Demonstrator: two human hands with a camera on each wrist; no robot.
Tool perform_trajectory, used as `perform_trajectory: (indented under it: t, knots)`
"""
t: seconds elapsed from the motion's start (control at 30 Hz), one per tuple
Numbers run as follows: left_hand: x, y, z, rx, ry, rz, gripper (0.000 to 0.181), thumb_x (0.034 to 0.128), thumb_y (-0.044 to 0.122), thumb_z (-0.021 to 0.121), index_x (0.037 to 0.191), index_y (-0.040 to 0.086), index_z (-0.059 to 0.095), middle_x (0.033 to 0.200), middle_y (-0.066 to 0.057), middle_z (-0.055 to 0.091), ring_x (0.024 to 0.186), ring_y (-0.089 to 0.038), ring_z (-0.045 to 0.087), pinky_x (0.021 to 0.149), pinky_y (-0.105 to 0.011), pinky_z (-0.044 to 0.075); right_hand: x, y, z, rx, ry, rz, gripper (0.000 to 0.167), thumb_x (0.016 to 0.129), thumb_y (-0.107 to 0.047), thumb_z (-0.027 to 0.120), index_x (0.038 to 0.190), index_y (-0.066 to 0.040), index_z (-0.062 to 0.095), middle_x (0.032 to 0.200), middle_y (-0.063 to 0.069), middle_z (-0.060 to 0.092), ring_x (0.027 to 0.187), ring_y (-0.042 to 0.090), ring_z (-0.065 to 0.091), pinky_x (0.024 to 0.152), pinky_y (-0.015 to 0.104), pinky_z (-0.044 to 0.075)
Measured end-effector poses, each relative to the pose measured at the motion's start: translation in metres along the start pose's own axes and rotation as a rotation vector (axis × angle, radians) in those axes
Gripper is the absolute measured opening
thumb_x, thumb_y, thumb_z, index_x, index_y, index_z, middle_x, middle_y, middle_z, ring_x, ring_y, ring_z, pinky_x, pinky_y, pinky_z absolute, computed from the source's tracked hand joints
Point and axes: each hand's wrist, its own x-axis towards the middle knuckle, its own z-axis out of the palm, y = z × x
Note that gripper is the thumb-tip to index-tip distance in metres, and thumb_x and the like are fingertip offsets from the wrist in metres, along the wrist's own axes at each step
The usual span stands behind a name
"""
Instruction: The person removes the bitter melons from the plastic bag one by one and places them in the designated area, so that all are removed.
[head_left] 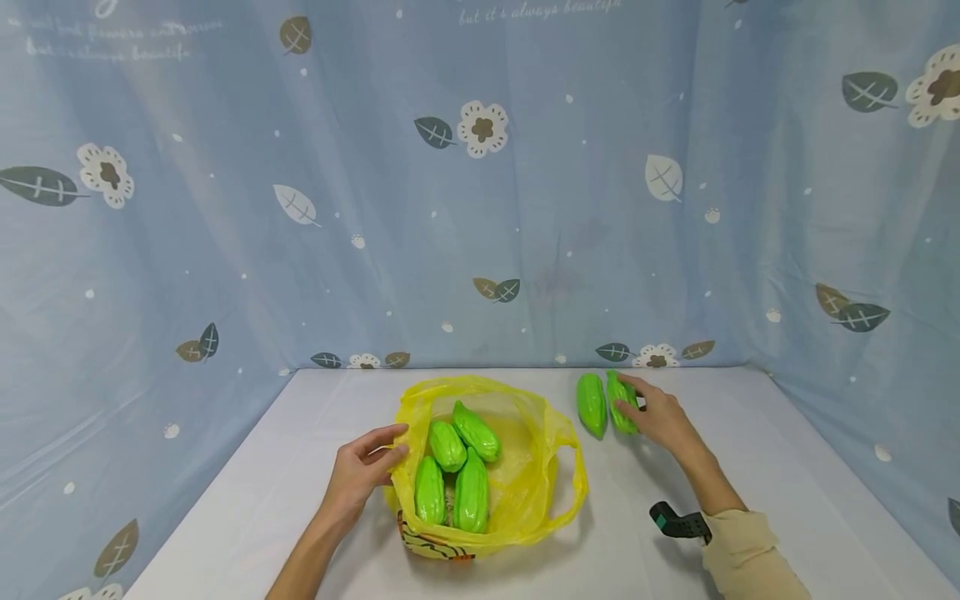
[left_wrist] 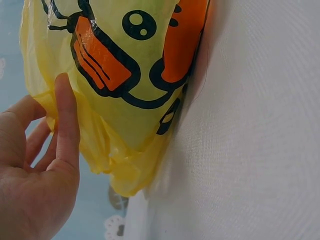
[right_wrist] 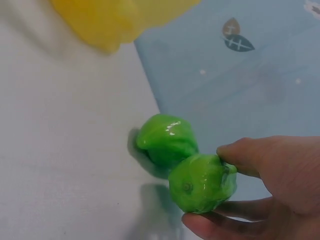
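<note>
A yellow plastic bag stands on the table with its mouth open toward me, several glossy green gourds inside. At its left side, my left hand pinches the bag's edge between thumb and fingers; the left wrist view shows the bag's printed cartoon face. To the right of the bag, my right hand grips a ribbed green gourd by its sides. Another gourd lies just left of it on the table. In the right wrist view, the two gourds appear touching or nearly so.
The white table ends at the back against a blue curtain printed with leaves and flowers, which also hangs at both sides. A black strap with a small device is on my right wrist. The bag's handle loop sticks out rightward.
</note>
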Motion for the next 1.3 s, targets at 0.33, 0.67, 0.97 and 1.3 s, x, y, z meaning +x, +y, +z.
perform_trajectory:
  t: [0.33, 0.67, 0.97, 1.3]
  knots:
    - [0.001, 0.000, 0.000, -0.006, 0.001, 0.001, 0.043, 0.0887, 0.022, 0.073, 0.129, 0.008, 0.063, 0.128, -0.016, 0.063, 0.090, -0.008, 0.068, 0.065, -0.030, 0.059, 0.002, 0.010, 0.006, 0.008, -0.003, 0.006, 0.055, 0.098, -0.026, 0.059, 0.146, -0.004, 0.043, 0.134, 0.034, 0.053, 0.108, 0.047, 0.063, 0.068, 0.038, 0.057]
    - [0.000, 0.001, 0.001, -0.002, 0.004, 0.001, 0.043, 0.0883, 0.023, 0.074, 0.128, 0.009, 0.064, 0.127, -0.015, 0.063, 0.089, -0.008, 0.068, 0.064, -0.029, 0.058, 0.005, 0.010, 0.016, -0.019, 0.003, 0.044, 0.055, 0.099, -0.027, 0.057, 0.148, -0.006, 0.042, 0.134, 0.031, 0.054, 0.099, 0.036, 0.066, 0.065, 0.034, 0.054]
    - [0.000, -0.001, 0.001, -0.008, 0.006, -0.003, 0.043, 0.0882, 0.022, 0.074, 0.128, 0.008, 0.064, 0.129, -0.015, 0.063, 0.089, -0.008, 0.068, 0.064, -0.029, 0.059, 0.004, 0.010, 0.020, -0.015, 0.003, 0.063, 0.056, 0.100, -0.028, 0.055, 0.149, -0.005, 0.040, 0.134, 0.032, 0.054, 0.090, 0.030, 0.064, 0.069, 0.038, 0.052]
    - [0.001, -0.001, 0.002, -0.009, 0.009, -0.004, 0.043, 0.0879, 0.022, 0.074, 0.127, 0.008, 0.064, 0.129, -0.015, 0.063, 0.089, -0.008, 0.068, 0.063, -0.029, 0.058, 0.002, 0.011, 0.020, -0.032, 0.015, 0.056, 0.055, 0.101, -0.031, 0.051, 0.147, -0.003, 0.041, 0.135, 0.036, 0.051, 0.117, 0.050, 0.056, 0.086, 0.057, 0.052]
